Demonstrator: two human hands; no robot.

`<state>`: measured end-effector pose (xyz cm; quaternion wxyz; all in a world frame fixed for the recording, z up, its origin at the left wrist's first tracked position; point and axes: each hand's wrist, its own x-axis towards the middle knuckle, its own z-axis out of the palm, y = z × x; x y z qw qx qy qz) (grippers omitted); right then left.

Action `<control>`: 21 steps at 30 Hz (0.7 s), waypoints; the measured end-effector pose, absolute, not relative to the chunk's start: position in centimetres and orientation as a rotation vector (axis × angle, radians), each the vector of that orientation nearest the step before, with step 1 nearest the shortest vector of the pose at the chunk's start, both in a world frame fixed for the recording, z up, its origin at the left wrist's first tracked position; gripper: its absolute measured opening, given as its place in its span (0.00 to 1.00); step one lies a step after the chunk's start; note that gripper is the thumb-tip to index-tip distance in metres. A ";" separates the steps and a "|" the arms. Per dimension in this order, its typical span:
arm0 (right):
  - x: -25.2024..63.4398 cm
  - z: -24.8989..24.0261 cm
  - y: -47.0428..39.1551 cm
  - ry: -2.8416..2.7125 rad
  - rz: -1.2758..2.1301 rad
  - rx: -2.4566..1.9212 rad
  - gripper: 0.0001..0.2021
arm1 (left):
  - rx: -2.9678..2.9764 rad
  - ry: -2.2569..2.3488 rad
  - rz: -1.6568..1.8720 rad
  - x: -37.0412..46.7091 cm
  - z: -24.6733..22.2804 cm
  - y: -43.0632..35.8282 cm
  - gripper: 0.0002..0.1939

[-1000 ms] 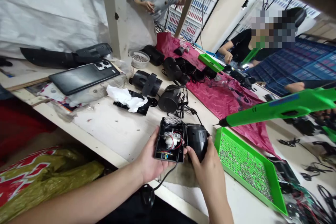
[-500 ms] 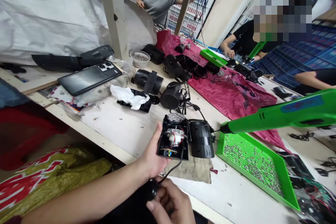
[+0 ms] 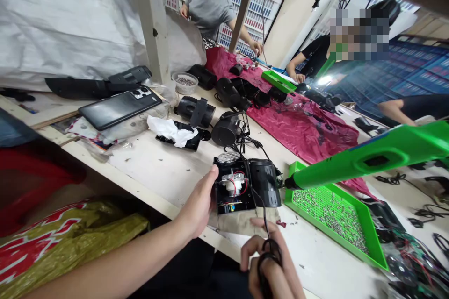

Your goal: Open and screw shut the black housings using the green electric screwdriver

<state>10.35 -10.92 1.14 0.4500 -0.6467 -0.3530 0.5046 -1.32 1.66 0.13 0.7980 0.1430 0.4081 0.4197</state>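
My left hand (image 3: pixel 199 208) grips the left side of an open black housing (image 3: pixel 250 202) near the front edge of the table. Inside the housing sit a white part with red wires (image 3: pixel 233 183) and a small circuit board (image 3: pixel 226 207). A black cylindrical lamp-like unit (image 3: pixel 265 183) stands against its right side. From the housing a black cable (image 3: pixel 264 217) runs down to my right hand (image 3: pixel 277 268), whose fingers are closed around the coiled cable. A beige cloth (image 3: pixel 238 225) lies partly under the housing.
A green electric screwdriver (image 3: pixel 361 161) hangs over a green tray (image 3: pixel 335 239) of screws at right. Further back are a phone (image 3: pixel 121 108), white tissue (image 3: pixel 168 128), several black lamp-like units (image 3: pixel 224 130), a screw bowl (image 3: pixel 184 88) and a pink sheet (image 3: pixel 280 126). Co-workers sit across the table.
My right hand has moved right and up with the cable, drawing it to the housing's right side. The left hand still holds the housing. The screwdriver has shifted slightly left and down.
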 end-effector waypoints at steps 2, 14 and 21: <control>11.9 2.4 -10.7 -1.061 0.996 -1.814 0.24 | 0.507 0.878 0.825 -2.0 -0.4 2.2 0.21; 13.8 0.1 -10.6 -1.760 0.610 -1.849 0.29 | 2.048 1.152 0.984 -5.1 -1.2 3.7 0.20; 12.9 0.1 -9.8 -1.539 0.392 -1.977 0.24 | 2.563 0.669 1.022 -5.9 -1.7 0.0 0.17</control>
